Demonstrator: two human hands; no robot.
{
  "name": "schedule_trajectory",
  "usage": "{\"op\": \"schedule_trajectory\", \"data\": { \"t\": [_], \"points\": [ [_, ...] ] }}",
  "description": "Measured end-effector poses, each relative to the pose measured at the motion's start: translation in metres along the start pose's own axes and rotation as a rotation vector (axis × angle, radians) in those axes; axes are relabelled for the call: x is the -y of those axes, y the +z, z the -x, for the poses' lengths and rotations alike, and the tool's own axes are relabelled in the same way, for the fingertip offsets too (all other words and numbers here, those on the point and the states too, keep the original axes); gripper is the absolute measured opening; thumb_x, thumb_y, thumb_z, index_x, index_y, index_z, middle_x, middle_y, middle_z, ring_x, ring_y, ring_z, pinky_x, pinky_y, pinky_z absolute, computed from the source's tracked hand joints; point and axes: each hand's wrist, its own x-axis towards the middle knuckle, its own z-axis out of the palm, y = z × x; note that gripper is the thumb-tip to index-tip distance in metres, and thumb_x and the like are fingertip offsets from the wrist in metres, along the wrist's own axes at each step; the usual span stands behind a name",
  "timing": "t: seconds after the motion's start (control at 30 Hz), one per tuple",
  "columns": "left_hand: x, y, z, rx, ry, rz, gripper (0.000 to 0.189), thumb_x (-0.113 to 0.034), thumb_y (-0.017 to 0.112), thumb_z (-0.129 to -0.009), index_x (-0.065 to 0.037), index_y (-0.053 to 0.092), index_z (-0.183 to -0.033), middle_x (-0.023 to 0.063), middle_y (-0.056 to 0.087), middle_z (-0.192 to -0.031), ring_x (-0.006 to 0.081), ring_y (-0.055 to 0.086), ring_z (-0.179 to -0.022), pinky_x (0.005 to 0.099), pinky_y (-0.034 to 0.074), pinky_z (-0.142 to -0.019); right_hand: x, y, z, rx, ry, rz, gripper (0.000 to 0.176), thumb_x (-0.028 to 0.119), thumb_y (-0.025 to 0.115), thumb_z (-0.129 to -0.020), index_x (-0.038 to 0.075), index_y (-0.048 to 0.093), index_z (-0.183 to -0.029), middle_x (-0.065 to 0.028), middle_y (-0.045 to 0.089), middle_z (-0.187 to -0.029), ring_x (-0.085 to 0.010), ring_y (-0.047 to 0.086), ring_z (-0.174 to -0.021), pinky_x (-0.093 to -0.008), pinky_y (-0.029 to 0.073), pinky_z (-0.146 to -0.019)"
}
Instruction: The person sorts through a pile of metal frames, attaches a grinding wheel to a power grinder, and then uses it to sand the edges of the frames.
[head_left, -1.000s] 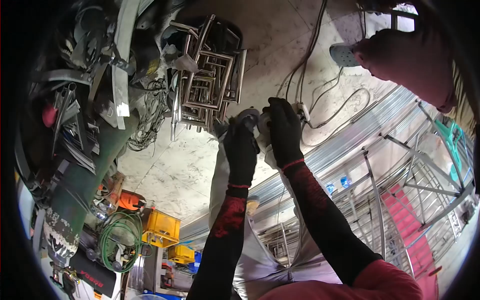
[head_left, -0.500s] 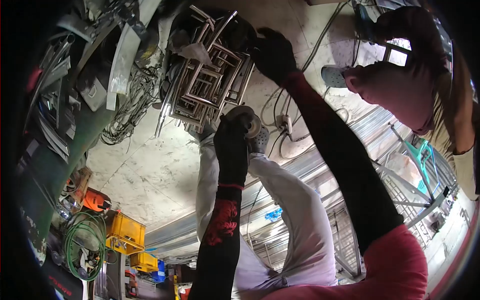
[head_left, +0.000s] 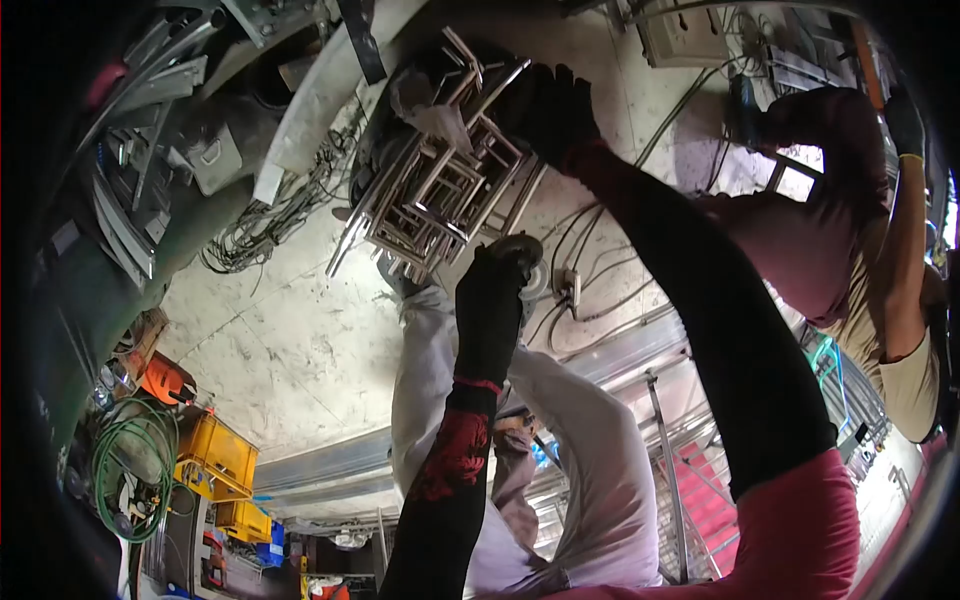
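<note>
My left hand [head_left: 487, 312], in a black glove, is closed on a round grey disc [head_left: 517, 246] with a paler ring showing beside it. It is just below a stack of shiny metal tube frames [head_left: 447, 195], piled at different angles. My right hand [head_left: 560, 112], also in a black glove, is at the upper right edge of the stack. Its fingertips are spread apart and point up and away, and part of the hand blends into the dark area behind. A crumpled greyish wrap [head_left: 432, 112] lies over the top of the frames.
Black cables [head_left: 572, 288] run over the pale floor right of the stack. A co-worker [head_left: 800, 240] crouches at the right. Metal scrap [head_left: 130, 190] and coiled wire [head_left: 265, 235] are at the left, with a green hose [head_left: 135, 470] and yellow crates [head_left: 215, 455] at lower left.
The view has shifted, so the stack appears lower and farther right. My right hand has come closer to the stack, its fingers now pointing up. My left hand still grips the disc.
</note>
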Motion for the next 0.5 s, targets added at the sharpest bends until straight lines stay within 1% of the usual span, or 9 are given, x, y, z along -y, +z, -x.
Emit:
{"op": "schedule_trajectory", "data": {
  "t": [0.03,0.07,0.13,0.17,0.23,0.3,0.37,0.43,0.5],
  "points": [
    [-0.001,-0.003,-0.002,0.026,0.068,-0.048,0.023,-0.005,0.058,-0.099,-0.003,0.071,-0.117,0.0217,0.072,-0.116,0.0387,0.071,-0.105,0.0469,0.058,-0.093,0.000,-0.002,-0.006,-0.016,-0.001,0.007,0.051,0.045,0.065,-0.095,0.005,0.062,-0.127,-0.0150,0.061,-0.122,-0.0392,0.059,-0.112,-0.0570,0.046,-0.088],
    [-0.002,-0.006,-0.003,0.027,0.156,-0.222,0.023,-0.005,0.058,-0.100,-0.003,0.072,-0.117,0.0215,0.071,-0.119,0.0390,0.070,-0.106,0.0465,0.058,-0.094,0.003,-0.008,-0.010,0.073,0.026,-0.031,0.052,0.047,0.065,-0.095,0.005,0.063,-0.126,-0.0155,0.061,-0.124,-0.0390,0.058,-0.115,-0.0567,0.046,-0.090],
    [-0.003,-0.006,-0.004,0.029,0.132,-0.166,0.023,-0.005,0.058,-0.099,-0.003,0.072,-0.117,0.0213,0.072,-0.119,0.0390,0.070,-0.106,0.0466,0.058,-0.094,0.008,-0.016,-0.020,0.285,0.084,-0.073,0.056,0.050,0.065,-0.094,0.004,0.065,-0.126,-0.0166,0.061,-0.125,-0.0385,0.054,-0.120,-0.0562,0.044,-0.094],
    [-0.004,-0.005,-0.005,0.028,0.094,-0.110,0.024,-0.004,0.059,-0.098,-0.003,0.072,-0.117,0.0212,0.072,-0.120,0.0391,0.070,-0.106,0.0467,0.058,-0.094,0.007,-0.021,-0.020,0.280,0.088,-0.070,0.056,0.050,0.065,-0.094,0.004,0.065,-0.126,-0.0166,0.061,-0.125,-0.0385,0.054,-0.120,-0.0562,0.044,-0.094],
    [-0.006,-0.007,-0.006,0.064,0.095,-0.203,0.025,0.000,0.060,-0.095,-0.003,0.072,-0.117,0.0211,0.072,-0.118,0.0389,0.071,-0.105,0.0459,0.058,-0.093,0.008,-0.031,-0.017,0.252,0.058,-0.081,0.067,0.060,0.060,-0.094,0.012,0.063,-0.142,-0.0156,0.061,-0.133,-0.0381,0.049,-0.124,-0.0619,0.039,-0.104],
    [-0.010,-0.009,-0.008,0.062,0.021,0.068,0.026,0.002,0.060,-0.095,-0.003,0.072,-0.117,0.0214,0.072,-0.117,0.0380,0.071,-0.104,0.0451,0.059,-0.091,0.009,-0.023,-0.016,0.255,0.082,-0.061,0.068,0.060,0.059,-0.095,0.013,0.062,-0.144,-0.0159,0.061,-0.136,-0.0395,0.048,-0.127,-0.0631,0.037,-0.105],
    [-0.014,-0.008,-0.012,0.066,0.001,0.158,0.026,0.002,0.060,-0.095,-0.003,0.072,-0.117,0.0216,0.072,-0.117,0.0379,0.071,-0.104,0.0445,0.059,-0.090,0.008,-0.014,-0.016,0.252,0.107,-0.038,0.069,0.060,0.058,-0.096,0.015,0.061,-0.147,-0.0163,0.060,-0.139,-0.0410,0.048,-0.130,-0.0643,0.036,-0.107],
    [-0.014,-0.010,-0.017,0.062,-0.022,0.243,0.025,0.002,0.059,-0.095,-0.003,0.072,-0.117,0.0217,0.071,-0.116,0.0378,0.071,-0.104,0.0440,0.059,-0.090,0.008,-0.003,-0.016,0.120,0.080,0.017,0.058,0.050,0.066,-0.092,0.005,0.067,-0.129,-0.0205,0.065,-0.116,-0.0390,0.053,-0.126,-0.0590,0.041,-0.100],
    [-0.010,-0.016,-0.017,0.106,0.207,-0.227,0.025,0.002,0.059,-0.096,-0.003,0.071,-0.117,0.0195,0.070,-0.117,0.0346,0.071,-0.105,0.0415,0.059,-0.090,0.003,-0.010,-0.015,0.079,0.025,-0.009,0.058,0.049,0.066,-0.091,0.005,0.068,-0.129,-0.0205,0.066,-0.118,-0.0395,0.053,-0.128,-0.0590,0.041,-0.101]
  ]
}}
